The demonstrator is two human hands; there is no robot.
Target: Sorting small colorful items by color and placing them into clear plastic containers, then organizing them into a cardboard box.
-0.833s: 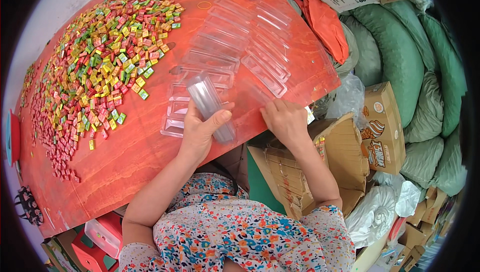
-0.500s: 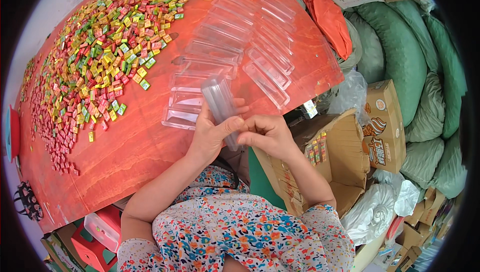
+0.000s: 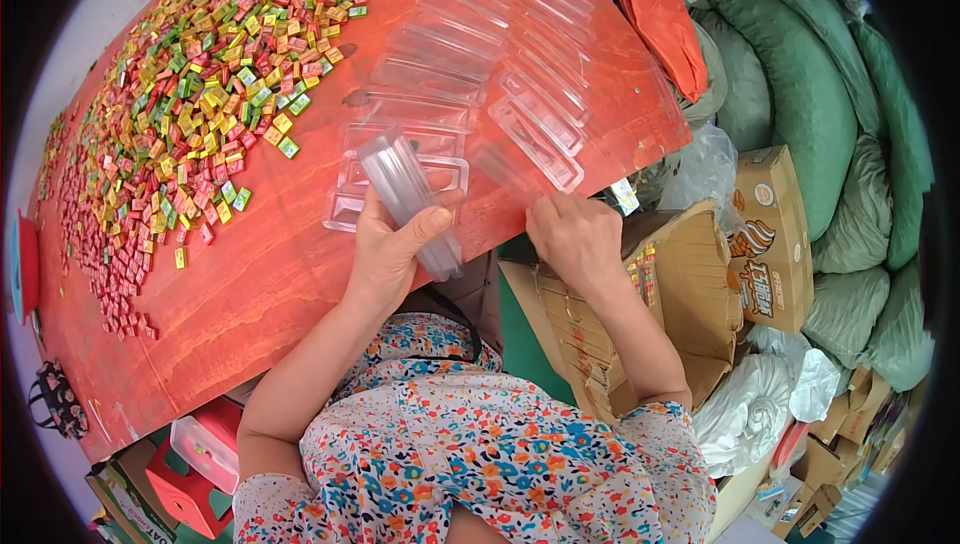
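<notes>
My left hand (image 3: 388, 252) is closed round a stack of clear plastic trays (image 3: 408, 184), long and narrow, tilted above the table's near edge. To its right, my right hand (image 3: 577, 241) has its fingers pinched on one clear plastic tray (image 3: 503, 168), smeared by motion over the tabletop. Beyond both hands, similar clear trays lie overlapping in two rows: a left row (image 3: 430, 76) and a right row (image 3: 540, 124). The trays at the near end of the left row are partly behind the held stack.
A large pile of small wrapped candies (image 3: 215, 94) in red, yellow and green covers the left of the red table (image 3: 250, 314). An open cardboard box (image 3: 690, 314) stands by my right forearm. Green sacks (image 3: 810, 114) and a brown carton (image 3: 770, 244) fill the right side.
My hands have moved apart. The right hand has shifted right, away from the stack, with a tray in its fingers; the left hand and stack have moved slightly left.
</notes>
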